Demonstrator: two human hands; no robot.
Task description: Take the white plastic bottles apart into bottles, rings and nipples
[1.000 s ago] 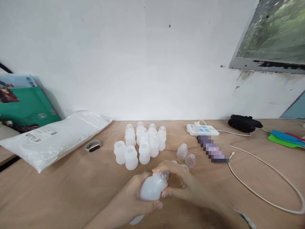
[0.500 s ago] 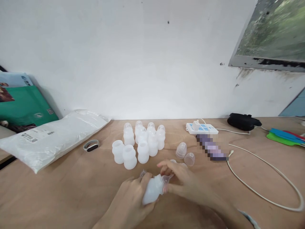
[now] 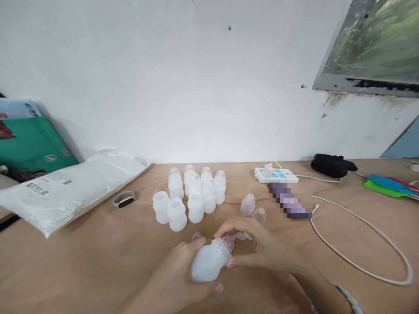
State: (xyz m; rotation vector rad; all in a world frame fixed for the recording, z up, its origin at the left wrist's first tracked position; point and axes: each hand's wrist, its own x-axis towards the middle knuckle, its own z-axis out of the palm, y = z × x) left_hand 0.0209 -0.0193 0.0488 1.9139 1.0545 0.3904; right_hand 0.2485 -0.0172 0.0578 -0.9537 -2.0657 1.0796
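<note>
A frosted white baby bottle (image 3: 203,264) lies tilted in my left hand (image 3: 175,270), whose fingers and thumb are wrapped round its body. The mouth points up and to the right, with a clear nipple (image 3: 228,242) on it. My right hand (image 3: 258,245) grips the screw collar (image 3: 221,252) between thumb and fingers. Behind the left hand a small clear piece, apparently a nipple (image 3: 196,236), is partly covered. Another clear piece (image 3: 242,236) shows within the curve of the right hand. Two clear dome caps (image 3: 248,205) lie beyond it.
Several white bottles with clear caps (image 3: 176,183) stand toward the wall, with open-topped bottles (image 3: 177,216) in front. A wristband (image 3: 124,199) and plastic parcel (image 3: 75,187) lie left. Rightward are a power strip (image 3: 276,175), phone (image 3: 290,203), white cable (image 3: 363,222) and black pouch (image 3: 333,165).
My right hand's fingers have moved from around the nipple onto the collar at the bottle's mouth. The left hand keeps the bottle, now turned slightly. The view has shifted a little.
</note>
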